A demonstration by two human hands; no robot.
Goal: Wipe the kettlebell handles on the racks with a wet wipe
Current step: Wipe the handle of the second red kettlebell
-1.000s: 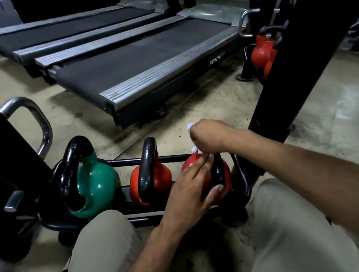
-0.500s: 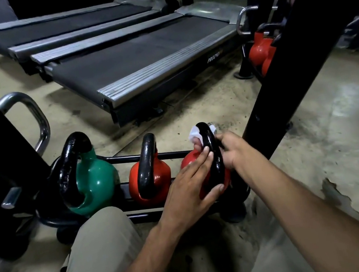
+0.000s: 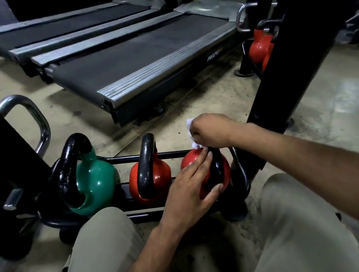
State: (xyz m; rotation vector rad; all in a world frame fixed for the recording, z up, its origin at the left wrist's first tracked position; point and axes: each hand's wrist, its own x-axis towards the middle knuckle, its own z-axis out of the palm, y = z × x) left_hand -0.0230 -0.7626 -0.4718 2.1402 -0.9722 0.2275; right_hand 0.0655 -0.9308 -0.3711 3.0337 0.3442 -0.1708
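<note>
Low black rack (image 3: 172, 153) on floor, three kettlebells in row. Right end of rack: red kettlebell (image 3: 226, 172). Right hand (image 3: 211, 133) clenched over top of its black handle (image 3: 217, 167), white wet wipe (image 3: 191, 123) bunched in fist, edges poking out on far side. Left hand (image 3: 190, 193) flat against bell's left flank, fingers straight, thumb on near side. Middle red kettlebell (image 3: 157, 179) and green kettlebell (image 3: 97, 181) at rack's left end, no hand on either. Treadmills (image 3: 137, 55) beyond.

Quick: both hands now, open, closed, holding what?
Left hand: open, resting flat on the rightmost red kettlebell.
Right hand: gripping the wet wipe at its handle.
</note>
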